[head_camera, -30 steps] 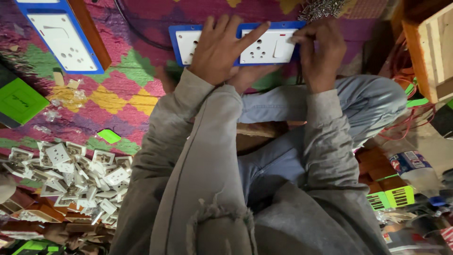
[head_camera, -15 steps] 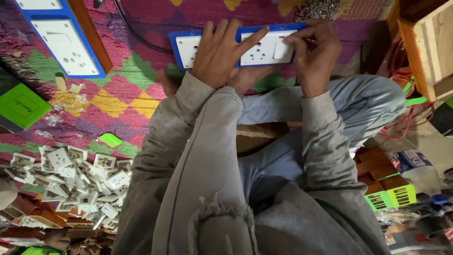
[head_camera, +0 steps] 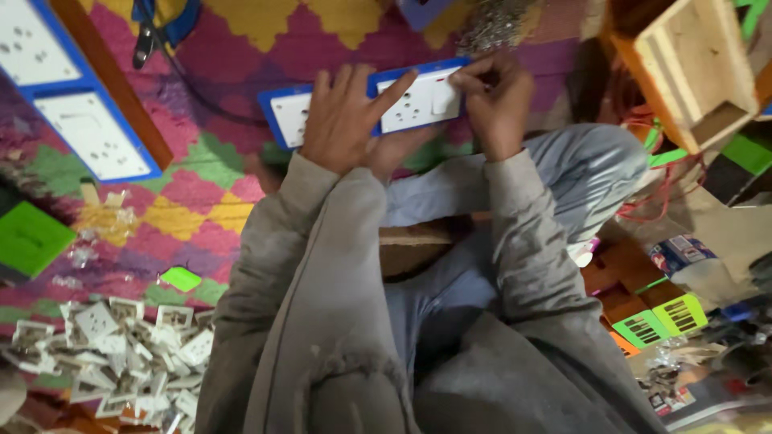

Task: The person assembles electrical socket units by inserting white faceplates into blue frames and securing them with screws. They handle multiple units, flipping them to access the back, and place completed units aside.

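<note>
Shifted lower in view and tilted, right end now higher than in the earlier frames: long white plastic switch-and-socket panel with blue frame [head_camera: 378, 104], held above the patterned woven floor mat [head_camera: 233, 201] in pink, yellow and green, just past the knees. Left hand [head_camera: 342, 120] laid flat over panel's middle, fingers [head_camera: 394, 84] spread wide across the face, thumb apparently beneath. Right hand [head_camera: 498, 100] curled at the right end, fingers pinched narrow against the frame edge beside a rocker switch.

Judged handling: light, rigid moulded plastic, smooth and somewhat slippery; best gripped along the blue frame edges, not the rockers.

Surroundings: two similar blue-framed white panels [head_camera: 88, 133] lying on mat at upper left, beside a brown wooden strip [head_camera: 121, 88]. Heap of small white socket modules [head_camera: 121, 354] lower left. Flat green box [head_camera: 32, 241] at left edge. Bare wooden crate [head_camera: 683, 72] upper right.
</note>
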`<state>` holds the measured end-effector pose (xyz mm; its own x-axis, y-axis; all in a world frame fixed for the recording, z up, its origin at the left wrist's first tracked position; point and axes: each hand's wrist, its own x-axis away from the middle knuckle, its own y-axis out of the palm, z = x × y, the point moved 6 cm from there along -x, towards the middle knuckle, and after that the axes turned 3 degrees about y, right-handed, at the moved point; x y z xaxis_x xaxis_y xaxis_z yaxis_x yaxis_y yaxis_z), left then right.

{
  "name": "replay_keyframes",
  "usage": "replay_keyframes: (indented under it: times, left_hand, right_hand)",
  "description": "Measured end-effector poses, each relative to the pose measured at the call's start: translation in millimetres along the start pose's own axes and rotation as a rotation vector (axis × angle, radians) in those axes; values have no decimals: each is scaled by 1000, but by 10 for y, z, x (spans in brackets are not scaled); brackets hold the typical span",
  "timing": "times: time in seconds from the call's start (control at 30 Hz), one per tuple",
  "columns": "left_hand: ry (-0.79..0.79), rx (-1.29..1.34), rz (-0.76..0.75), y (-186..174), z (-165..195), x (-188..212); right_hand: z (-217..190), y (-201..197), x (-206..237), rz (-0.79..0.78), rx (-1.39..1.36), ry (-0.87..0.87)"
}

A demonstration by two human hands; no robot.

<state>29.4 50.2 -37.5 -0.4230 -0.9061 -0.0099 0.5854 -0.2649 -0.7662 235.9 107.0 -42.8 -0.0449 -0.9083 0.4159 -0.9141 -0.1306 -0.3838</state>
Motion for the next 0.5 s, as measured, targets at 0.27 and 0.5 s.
replay_keyframes:
  times: [0.27, 0.5]
  left_hand:
    - [13, -118, -102, 31, 24, -40]
    - [-18, -76, -153, -15, -59, -16]
  right_hand:
    - [-92, 39, -99, -59, -205, 40]
    - [-70, 77, -86, -64, -330, 90]
